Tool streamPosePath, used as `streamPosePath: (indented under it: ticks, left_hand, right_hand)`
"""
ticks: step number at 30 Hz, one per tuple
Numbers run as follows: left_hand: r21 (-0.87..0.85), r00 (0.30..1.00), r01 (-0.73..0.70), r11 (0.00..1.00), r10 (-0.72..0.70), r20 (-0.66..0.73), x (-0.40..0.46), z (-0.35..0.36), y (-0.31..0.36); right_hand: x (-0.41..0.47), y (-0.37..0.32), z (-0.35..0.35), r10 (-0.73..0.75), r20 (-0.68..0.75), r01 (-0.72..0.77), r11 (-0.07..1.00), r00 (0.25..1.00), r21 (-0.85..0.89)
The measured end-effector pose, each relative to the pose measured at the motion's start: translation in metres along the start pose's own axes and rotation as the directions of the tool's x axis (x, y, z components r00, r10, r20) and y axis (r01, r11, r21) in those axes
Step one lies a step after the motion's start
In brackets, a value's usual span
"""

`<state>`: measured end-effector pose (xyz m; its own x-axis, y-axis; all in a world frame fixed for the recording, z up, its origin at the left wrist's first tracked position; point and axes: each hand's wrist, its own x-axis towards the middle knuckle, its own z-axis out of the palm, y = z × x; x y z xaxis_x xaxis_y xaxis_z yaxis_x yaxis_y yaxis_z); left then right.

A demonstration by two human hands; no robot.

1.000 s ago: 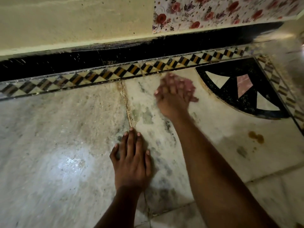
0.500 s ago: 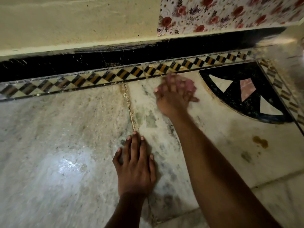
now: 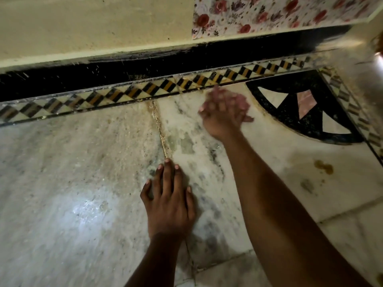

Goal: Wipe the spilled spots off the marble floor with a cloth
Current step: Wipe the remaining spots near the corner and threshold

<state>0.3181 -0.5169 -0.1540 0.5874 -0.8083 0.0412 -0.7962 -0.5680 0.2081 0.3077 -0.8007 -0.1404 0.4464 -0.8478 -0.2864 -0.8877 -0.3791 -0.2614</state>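
Head view. A marble floor [image 3: 62, 172] was recorded, white with grey veining, a bright glare patch lying on its left part. A grimy joint [image 3: 158, 125] ran from the patterned border toward the near edge of the frame.

Left hand [image 3: 169, 200]: laid flat on the floor, palm down, fingers spread and extended, nothing held. Its middle fingertip was placed at the near end of the visible joint.

Right hand [image 3: 222, 116]: blurred by motion, pressed down on a pinkish cloth [image 3: 241, 101], of which only the edges were seen beyond the fingers. The fingers were curled over the cloth, though the grip could not be made out clearly. Hand and cloth were located on the floor just below the border, between the joint and the dark corner inlay.

Spill spot [image 3: 324, 167]: a brownish-yellow stain, noted on the floor to the right of the right forearm, well apart from the cloth. A fainter grey-green mark [image 3: 306, 185] was seen near it.

Border strip [image 3: 165, 88]: black, orange and cream diamonds, set along the far edge of the floor. Corner inlay [image 3: 290, 94]: black, with white and pink triangles. A black skirting [image 3: 145, 67] and a cream wall [image 3: 93, 23] were recorded above, with a flowered covering [image 3: 269, 13] at upper right.
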Motion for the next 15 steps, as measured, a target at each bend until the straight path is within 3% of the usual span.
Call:
streamPosePath:
  ticks: [2, 4, 6, 8, 10, 11, 13, 15]
  left_hand:
    - [-0.011, 1.000, 0.013, 1.000, -0.013, 0.008, 0.000, -0.002, 0.001]
    - [-0.010, 1.000, 0.015, 1.000, -0.015, 0.021, 0.001, -0.004, 0.002]
    - [-0.012, 0.999, 0.011, 1.000, -0.011, 0.033, 0.001, -0.006, 0.002]
    - [-0.008, 0.999, 0.013, 1.000, -0.013, 0.040, 0.000, -0.007, 0.002]
    - [-0.010, 0.999, 0.011, 1.000, -0.011, 0.036, 0.000, -0.007, 0.003]
    - [-0.013, 0.999, 0.013, 1.000, -0.012, 0.030, 0.000, -0.007, 0.003]
    - [-0.006, 0.999, 0.006, 1.000, -0.006, 0.033, 0.000, -0.007, 0.003]
    - [0.000, 0.999, -0.006, 1.000, 0.006, 0.039, 0.000, -0.008, 0.003]
  right_hand:
    - [-0.051, 0.010, 0.015, -0.201, 0.016, 0.202, 0.976, 0.979, -0.081]
    - [-0.101, 0.049, 0.028, -0.195, 0.005, 0.195, 0.976, 0.981, -0.102]
    - [-0.127, 0.094, 0.031, 0.012, -0.064, -0.020, 0.993, 0.998, -0.120]
    - [-0.116, 0.121, 0.020, 0.292, -0.159, -0.297, 0.955, 0.943, -0.007]
    - [-0.085, 0.118, -0.001, 0.483, -0.106, -0.464, 0.871, 0.869, 0.161]
    - [-0.070, 0.110, -0.010, 0.497, -0.046, -0.482, 0.857, 0.867, 0.181]
    - [-0.058, 0.098, -0.013, 0.370, 0.003, -0.368, 0.924, 0.929, 0.102]
    - [-0.080, 0.097, -0.001, 0.145, 0.008, -0.145, 0.989, 0.989, -0.014]
